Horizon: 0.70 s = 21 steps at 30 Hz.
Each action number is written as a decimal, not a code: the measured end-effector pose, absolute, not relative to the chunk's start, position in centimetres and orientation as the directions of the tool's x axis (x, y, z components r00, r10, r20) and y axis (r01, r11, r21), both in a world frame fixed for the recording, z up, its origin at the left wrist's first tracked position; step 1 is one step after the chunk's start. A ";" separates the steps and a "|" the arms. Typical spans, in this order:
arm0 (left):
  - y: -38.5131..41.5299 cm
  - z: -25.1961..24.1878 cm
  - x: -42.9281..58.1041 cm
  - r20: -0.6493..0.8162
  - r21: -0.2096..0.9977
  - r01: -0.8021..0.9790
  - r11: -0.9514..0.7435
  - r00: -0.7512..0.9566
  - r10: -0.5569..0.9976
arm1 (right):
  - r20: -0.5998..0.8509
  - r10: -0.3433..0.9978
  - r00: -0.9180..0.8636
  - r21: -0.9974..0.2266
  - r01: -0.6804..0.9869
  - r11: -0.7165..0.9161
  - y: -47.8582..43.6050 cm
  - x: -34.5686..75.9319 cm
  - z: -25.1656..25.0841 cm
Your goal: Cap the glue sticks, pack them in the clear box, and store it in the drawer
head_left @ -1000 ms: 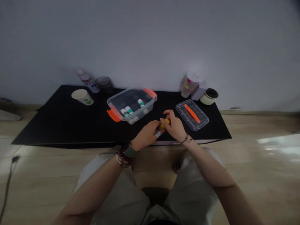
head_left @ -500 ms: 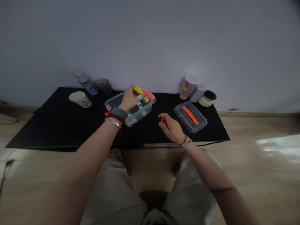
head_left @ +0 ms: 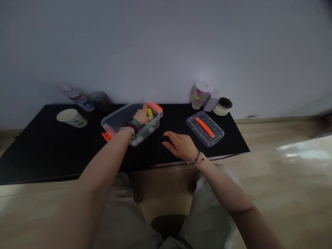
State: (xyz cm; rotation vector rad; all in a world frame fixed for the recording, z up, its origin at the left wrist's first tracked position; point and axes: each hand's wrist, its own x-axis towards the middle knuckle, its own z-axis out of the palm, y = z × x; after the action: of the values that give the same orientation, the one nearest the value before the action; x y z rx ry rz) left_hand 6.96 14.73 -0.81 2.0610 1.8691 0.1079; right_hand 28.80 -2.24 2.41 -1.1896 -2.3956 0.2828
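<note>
My left hand (head_left: 142, 115) reaches inside a clear plastic box (head_left: 118, 118) with orange latches. A yellow tube (head_left: 149, 112) lies right beside its fingers in the box; whether the fingers grip it is unclear. Pale pieces show through the box's near wall. My right hand (head_left: 181, 145) hovers above the front of the black table (head_left: 85, 148), thumb and fingers apart, holding nothing. To its right lies a clear lid (head_left: 216, 134) with an orange handle (head_left: 204, 127).
At the left stand a paper cup (head_left: 71, 117), a spray can (head_left: 77, 98) and a dark glass bowl (head_left: 100, 100). Along the back right are a lidded cup (head_left: 199, 95), a small pale box (head_left: 211, 101) and a cream pot with a black lid (head_left: 222, 108).
My left hand has lowered into the box, and the yellow tube, earlier raised at its fingers, is now down inside. The right hand's fingers are slightly wider apart. The view has shifted.
</note>
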 end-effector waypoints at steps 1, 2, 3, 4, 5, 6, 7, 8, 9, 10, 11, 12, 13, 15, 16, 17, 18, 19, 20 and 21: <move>14.8 -0.9 7.1 -0.197 0.301 0.952 -0.060 0.124 0.972 | 0.300 0.792 -0.532 -0.362 0.704 0.610 -2.2 28.8 2.4; 14.8 -1.0 7.2 -0.215 0.291 0.955 -0.057 0.124 0.969 | 0.301 0.789 -0.535 -0.356 0.705 0.614 -2.2 28.7 2.4; 14.9 -1.2 7.2 -0.228 0.282 0.958 -0.058 0.125 0.965 | 0.302 0.787 -0.538 -0.352 0.705 0.616 -2.2 28.7 2.4; 15.0 -1.3 7.2 -0.241 0.271 0.961 -0.056 0.124 0.962 | 0.303 0.786 -0.539 -0.347 0.706 0.618 -2.2 28.7 2.4; 15.0 -1.4 7.1 -0.256 0.254 0.966 -0.054 0.120 0.959 | 0.303 0.785 -0.540 -0.343 0.707 0.619 -2.2 28.7 2.4; 15.1 -1.6 6.9 -0.269 0.235 0.970 -0.053 0.118 0.956 | 0.304 0.785 -0.540 -0.338 0.709 0.619 -2.2 28.7 2.4; 15.2 -1.8 6.7 -0.281 0.217 0.975 -0.051 0.113 0.953 | 0.303 0.785 -0.541 -0.334 0.711 0.619 -2.2 28.8 2.4; 15.4 -2.1 6.5 -0.291 0.197 0.979 -0.045 0.102 0.951 | 0.301 0.785 -0.541 -0.329 0.714 0.618 -2.2 28.8 2.3; 15.6 -2.3 6.3 -0.303 0.171 0.985 -0.034 0.085 0.949 | 0.300 0.785 -0.542 -0.323 0.717 0.618 -2.2 28.8 2.3; 15.7 -2.6 6.1 -0.317 0.144 0.989 -0.022 0.067 0.946 | 0.297 0.785 -0.543 -0.315 0.720 0.618 -2.2 28.9 2.3; 15.9 -2.8 5.9 -0.335 0.119 0.993 -0.014 0.053 0.941 | 0.293 0.785 -0.546 -0.306 0.724 0.618 -2.1 28.9 2.2; 15.9 -3.0 5.7 -0.356 0.093 0.996 -0.009 0.042 0.934 | 0.288 0.785 -0.549 -0.296 0.728 0.618 -2.1 28.9 2.2; 16.0 -3.2 5.6 -0.377 0.069 0.998 -0.011 0.036 0.926 | 0.282 0.785 -0.552 -0.287 0.732 0.618 -2.1 28.9 2.2; 15.8 -3.1 5.2 -0.396 0.045 0.998 -0.034 0.049 0.917 | 0.271 0.784 -0.558 -0.274 0.736 0.618 -2.1 28.9 2.1; 15.6 -2.9 5.1 -0.390 0.043 0.998 -0.049 0.062 0.919 | 0.264 0.785 -0.560 -0.269 0.739 0.617 -2.1 28.9 2.1; 15.4 -2.6 5.1 -0.375 0.045 0.997 -0.062 0.074 0.924 | 0.258 0.787 -0.560 -0.264 0.743 0.615 -2.1 29.0 2.1; 15.2 -2.1 5.0 -0.349 0.048 0.996 -0.074 0.086 0.933 | 0.251 0.789 -0.561 -0.258 0.746 0.613 -2.1 29.0 2.1; 14.9 -1.5 5.1 -0.320 0.048 0.995 -0.083 0.094 0.943 | 0.244 0.790 -0.562 -0.253 0.750 0.612 -2.1 29.0 2.2; 14.5 -0.8 5.1 -0.291 0.046 0.995 -0.090 0.100 0.952 | 0.239 0.791 -0.563 -0.247 0.752 0.611 -2.1 29.0 2.2; 14.0 0.0 5.2 -0.260 0.045 0.994 -0.095 0.104 0.960 | 0.235 0.792 -0.564 -0.243 0.755 0.610 -2.1 29.1 2.2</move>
State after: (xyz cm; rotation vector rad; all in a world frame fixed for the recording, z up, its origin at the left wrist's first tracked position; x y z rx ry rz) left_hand 5.21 14.04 0.04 2.1680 1.9587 -0.2416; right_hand 29.12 -2.12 2.22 -1.2504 -2.5186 0.1630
